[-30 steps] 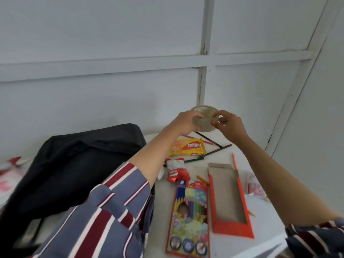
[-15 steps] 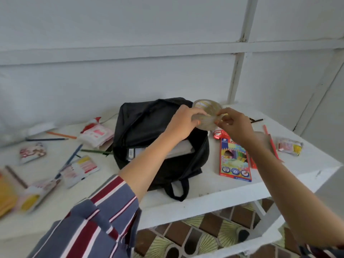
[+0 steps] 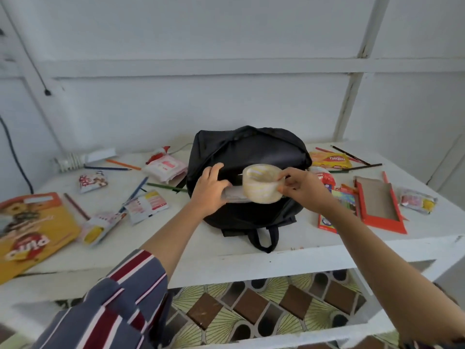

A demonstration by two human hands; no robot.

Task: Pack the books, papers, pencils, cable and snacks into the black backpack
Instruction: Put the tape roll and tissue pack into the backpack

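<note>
The black backpack point(image 3: 251, 152) lies on the white table point(image 3: 314, 250), its opening facing me with pale papers point(image 3: 234, 195) showing inside. My right hand point(image 3: 299, 187) pinches a roll of clear tape point(image 3: 261, 185) just over the opening. My left hand point(image 3: 211, 190) has let go of the roll and rests on the bag's left edge at the opening, fingers curled on the flap. Snack packets point(image 3: 163, 167), loose pencils point(image 3: 133, 192) and an orange book point(image 3: 30, 230) lie left of the bag. A coloured pencil box point(image 3: 334, 212) and a yellow snack pack point(image 3: 329, 159) lie to the right.
An open orange cardboard sleeve point(image 3: 377, 202) and a small packet point(image 3: 417, 202) lie at the right end. A white power strip point(image 3: 83, 159) sits at the back left, with a dark cable point(image 3: 15, 152) on the wall. The table's front edge is near me, patterned floor below.
My view swung left and down from the wall to the whole table. Both hands carried the tape roll down to the backpack's opening, and my left hand moved off the roll onto the bag.
</note>
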